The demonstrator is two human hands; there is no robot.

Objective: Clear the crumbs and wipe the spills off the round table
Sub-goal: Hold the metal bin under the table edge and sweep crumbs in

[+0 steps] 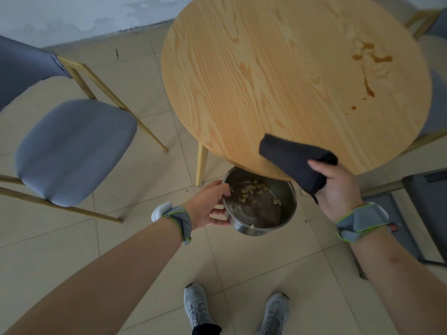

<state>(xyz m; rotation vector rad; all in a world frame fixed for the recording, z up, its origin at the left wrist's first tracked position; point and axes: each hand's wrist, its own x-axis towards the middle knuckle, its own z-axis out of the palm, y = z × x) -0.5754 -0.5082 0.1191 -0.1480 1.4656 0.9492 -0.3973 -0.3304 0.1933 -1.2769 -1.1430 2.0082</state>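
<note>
Round wooden desk (278, 76), the landmark: its top appears free of crumbs, while brown spills (367, 66) remain on its far right side. Crumb clearing seems complete; wiping is the next step, calling for the cloth to travel across the desk to the stains. Steel bowl (260, 201), held just under the desk's near edge, contains the crumbs (251, 191). Left hand (208, 206): fingers clamped on the bowl's rim. Right hand (335, 189): fingers closed around a dark folded cloth (292, 158) overlapping the desk's near edge.
</note>
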